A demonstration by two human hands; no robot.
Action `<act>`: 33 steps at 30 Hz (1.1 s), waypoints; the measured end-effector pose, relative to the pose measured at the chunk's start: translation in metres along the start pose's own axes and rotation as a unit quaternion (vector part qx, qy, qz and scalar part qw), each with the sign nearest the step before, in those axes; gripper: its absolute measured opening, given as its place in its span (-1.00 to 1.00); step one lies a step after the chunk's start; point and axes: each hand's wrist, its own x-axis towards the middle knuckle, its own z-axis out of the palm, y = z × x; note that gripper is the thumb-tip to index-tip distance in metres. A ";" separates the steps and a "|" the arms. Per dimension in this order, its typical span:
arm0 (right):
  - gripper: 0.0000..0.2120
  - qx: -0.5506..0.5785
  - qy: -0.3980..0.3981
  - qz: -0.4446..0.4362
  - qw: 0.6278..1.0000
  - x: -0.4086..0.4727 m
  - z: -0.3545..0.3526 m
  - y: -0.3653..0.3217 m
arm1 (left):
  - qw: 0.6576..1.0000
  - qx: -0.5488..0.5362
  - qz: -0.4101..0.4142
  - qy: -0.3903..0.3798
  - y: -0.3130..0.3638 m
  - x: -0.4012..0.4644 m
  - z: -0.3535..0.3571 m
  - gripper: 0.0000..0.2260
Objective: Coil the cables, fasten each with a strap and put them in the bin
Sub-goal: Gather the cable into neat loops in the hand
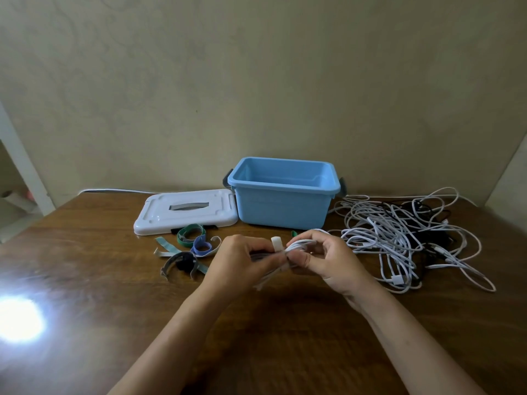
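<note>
Both hands meet over the middle of the table, in front of the blue bin (282, 206). My left hand (242, 260) grips a coiled white cable (299, 244) from the left. My right hand (322, 258) pinches the same coil from the right. A white strap (276, 242) stands up between the thumbs, around the coil. A tangle of white and black cables (399, 235) lies to the right of the hands. Several loose straps (188, 246), green, blue, grey and teal, lie to the left. The bin is open and I see nothing inside it.
The bin's white lid (185, 210) lies flat to the left of the bin. A bright light glare (17, 317) shows on the wooden table (114, 309) at the near left. A wall stands close behind the bin.
</note>
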 end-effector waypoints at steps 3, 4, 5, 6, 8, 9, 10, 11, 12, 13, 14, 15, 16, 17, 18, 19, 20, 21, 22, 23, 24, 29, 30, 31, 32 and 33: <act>-0.84 -0.046 0.027 0.006 0.999 0.002 0.001 0.006 | 0.995 0.079 0.060 0.019 0.004 -0.001 0.004 -0.83; -0.82 -0.045 0.035 0.011 0.998 0.002 0.002 0.007 | 0.991 0.103 0.084 0.027 0.005 -0.001 0.005 -0.83; -0.79 -0.040 0.044 0.017 0.998 0.002 0.004 0.008 | 0.987 0.118 0.101 0.032 0.006 -0.001 0.006 -0.83; -0.73 -0.027 0.049 0.024 0.998 0.002 0.006 0.007 | 0.986 0.122 0.108 0.034 0.007 -0.001 0.006 -0.82; -0.65 0.020 0.053 0.038 0.998 0.000 0.009 0.005 | 0.986 0.117 0.114 0.034 0.008 -0.001 0.006 -0.81; -0.66 0.044 0.052 0.046 0.997 -0.001 0.010 0.003 | 0.985 0.117 0.120 0.036 0.008 -0.002 0.006 -0.79; -0.70 0.061 0.053 0.054 0.995 -0.002 0.011 0.002 | 0.983 0.121 0.129 0.037 0.008 -0.002 0.007 -0.76; -0.75 0.069 0.055 0.062 0.994 -0.002 0.011 0.001 | 0.981 0.128 0.140 0.038 0.009 -0.003 0.007 -0.72; -0.79 0.072 0.057 0.072 0.993 -0.003 0.011 0.001 | 0.977 0.142 0.153 0.038 0.009 -0.004 0.006 -0.67; -0.81 0.077 0.060 0.083 0.992 -0.003 0.011 0.001 | 0.971 0.165 0.169 0.038 0.009 -0.004 0.006 -0.63; -0.83 0.086 0.060 0.096 0.990 -0.002 0.012 0.001 | 0.962 0.194 0.189 0.039 0.009 -0.004 0.006 -0.60; -0.83 0.097 0.060 0.110 0.987 -0.002 0.012 0.001 | 0.951 0.225 0.209 0.041 0.008 -0.004 0.006 -0.58; -0.84 0.106 0.061 0.121 0.985 -0.002 0.013 0.000 | 0.941 0.251 0.224 0.044 0.008 -0.004 0.006 -0.58; -0.84 0.110 0.066 0.131 0.983 -0.002 0.012 -0.001 | 0.933 0.272 0.233 0.045 0.008 -0.003 0.007 -0.58; -0.84 0.114 0.071 0.137 0.981 -0.002 0.012 -0.002 | 0.927 0.286 0.238 0.046 0.008 -0.002 0.008 -0.57; -0.84 0.120 0.075 0.140 0.980 -0.002 0.012 -0.002 | 0.923 0.296 0.242 0.048 0.008 -0.002 0.009 -0.57; -0.85 0.128 0.078 0.142 0.978 -0.001 0.011 -0.002 | 0.920 0.302 0.246 0.052 0.009 -0.001 0.009 -0.57; -0.85 0.137 0.082 0.145 0.977 -0.001 0.011 -0.002 | 0.917 0.305 0.250 0.056 0.011 -0.001 0.010 -0.57; -0.85 0.145 0.086 0.149 0.974 -0.001 0.012 -0.002 | 0.918 0.301 0.253 0.057 0.012 -0.001 0.010 -0.58; -0.85 0.150 0.090 0.150 0.973 0.000 0.012 -0.003 | 0.920 0.293 0.254 0.056 0.013 -0.001 0.009 -0.59; -0.87 0.154 0.092 0.150 0.972 0.000 0.013 -0.004 | 0.923 0.283 0.254 0.055 0.014 -0.001 0.009 -0.61; -0.89 0.141 0.083 0.170 0.972 0.003 0.009 -0.001 | 0.928 0.274 0.250 0.017 0.016 -0.001 0.011 -0.64; -0.89 0.135 0.080 0.178 0.971 0.003 0.009 0.000 | 0.927 0.279 0.250 0.011 0.016 0.000 0.011 -0.66; -0.89 0.130 0.077 0.185 0.971 0.004 0.008 0.001 | 0.926 0.282 0.250 0.006 0.016 0.000 0.010 -0.67; -0.88 0.126 0.072 0.194 0.970 0.004 0.007 0.002 | 0.926 0.282 0.250 0.002 0.017 -0.001 0.009 -0.67; -0.88 0.123 0.065 0.200 0.970 0.004 0.008 0.002 | 0.927 0.277 0.252 -0.001 0.016 -0.001 0.009 -0.67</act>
